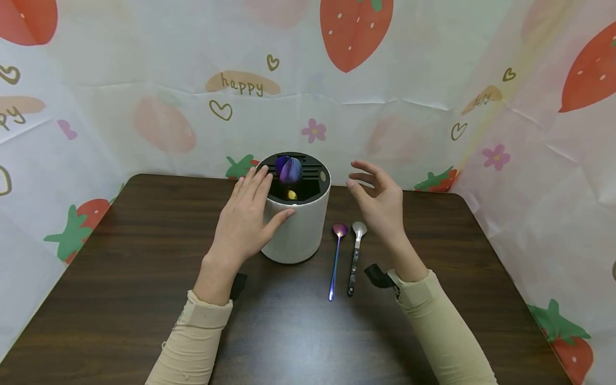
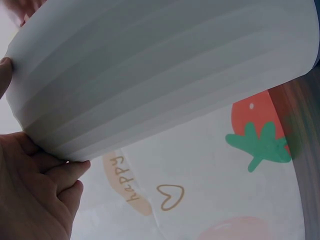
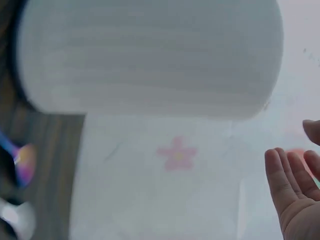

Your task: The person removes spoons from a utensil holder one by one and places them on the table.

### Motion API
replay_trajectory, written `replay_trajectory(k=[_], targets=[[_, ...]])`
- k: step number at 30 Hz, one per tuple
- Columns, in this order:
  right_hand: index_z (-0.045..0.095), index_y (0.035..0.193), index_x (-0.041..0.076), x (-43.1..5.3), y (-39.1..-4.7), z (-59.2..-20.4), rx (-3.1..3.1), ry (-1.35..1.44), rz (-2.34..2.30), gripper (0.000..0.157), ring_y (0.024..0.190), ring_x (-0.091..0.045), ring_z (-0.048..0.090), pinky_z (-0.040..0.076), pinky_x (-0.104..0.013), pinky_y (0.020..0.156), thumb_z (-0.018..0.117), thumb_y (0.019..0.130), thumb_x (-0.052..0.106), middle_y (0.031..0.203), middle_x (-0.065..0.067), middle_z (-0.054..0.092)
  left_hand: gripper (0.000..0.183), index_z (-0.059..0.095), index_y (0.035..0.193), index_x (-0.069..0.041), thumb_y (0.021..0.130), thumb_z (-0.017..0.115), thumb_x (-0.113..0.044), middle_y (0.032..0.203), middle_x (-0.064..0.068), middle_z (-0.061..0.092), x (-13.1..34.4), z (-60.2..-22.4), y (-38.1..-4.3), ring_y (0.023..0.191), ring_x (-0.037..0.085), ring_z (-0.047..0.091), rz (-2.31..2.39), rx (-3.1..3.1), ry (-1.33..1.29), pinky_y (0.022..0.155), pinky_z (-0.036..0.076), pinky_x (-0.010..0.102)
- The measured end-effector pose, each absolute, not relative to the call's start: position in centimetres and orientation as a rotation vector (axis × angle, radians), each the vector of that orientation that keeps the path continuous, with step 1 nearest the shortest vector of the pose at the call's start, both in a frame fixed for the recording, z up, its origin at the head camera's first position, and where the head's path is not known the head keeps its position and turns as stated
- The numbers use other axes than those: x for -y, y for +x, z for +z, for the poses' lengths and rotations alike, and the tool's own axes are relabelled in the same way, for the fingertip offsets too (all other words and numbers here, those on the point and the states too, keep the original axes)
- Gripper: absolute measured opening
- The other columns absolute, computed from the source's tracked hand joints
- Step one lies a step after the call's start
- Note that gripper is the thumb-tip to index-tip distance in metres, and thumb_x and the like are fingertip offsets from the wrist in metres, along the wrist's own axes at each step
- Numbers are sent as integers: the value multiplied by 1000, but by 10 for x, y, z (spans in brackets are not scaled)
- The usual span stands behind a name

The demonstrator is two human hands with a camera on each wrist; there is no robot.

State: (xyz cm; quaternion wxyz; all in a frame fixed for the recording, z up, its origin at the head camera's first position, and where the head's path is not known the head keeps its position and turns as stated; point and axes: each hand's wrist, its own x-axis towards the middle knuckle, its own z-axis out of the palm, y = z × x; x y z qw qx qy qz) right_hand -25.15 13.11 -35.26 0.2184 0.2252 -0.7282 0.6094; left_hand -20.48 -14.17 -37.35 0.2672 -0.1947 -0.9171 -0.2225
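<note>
A white cylindrical utensil holder point(image 1: 294, 235) with a black slotted top stands upright near the back of the table. Purple-blue utensil heads point(image 1: 290, 170) rise from its slots, and a small gold piece point(image 1: 292, 195) shows in the front opening. My left hand point(image 1: 244, 219) holds the holder at its upper left, fingers over the rim and thumb along the front. To the right of the holder hovers my right hand point(image 1: 380, 200), fingers loosely bent and holding nothing. Below it lie a purple-blue spoon point(image 1: 335, 259) and a silver spoon with a dark patterned handle point(image 1: 355, 259), side by side.
The dark wooden table point(image 1: 120, 278) ends at a back edge just behind the holder. A white cloth point(image 1: 168, 69) printed with strawberries, hearts and flowers hangs behind and along both sides. Black straps sit at both wrists, beside the beige sleeves point(image 1: 443, 321).
</note>
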Motion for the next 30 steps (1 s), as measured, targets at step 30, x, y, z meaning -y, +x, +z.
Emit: replay_trajectory(k=[30], targets=[[64, 132, -6, -47, -251, -333, 2199, 846, 1321, 43, 106, -32, 70, 62, -31, 89, 76, 91, -7, 126, -21, 65, 82, 45, 153, 5, 98, 69, -50, 162, 22, 39, 142, -375, -204, 154, 38, 30, -588, 2447, -539, 129, 19, 49]])
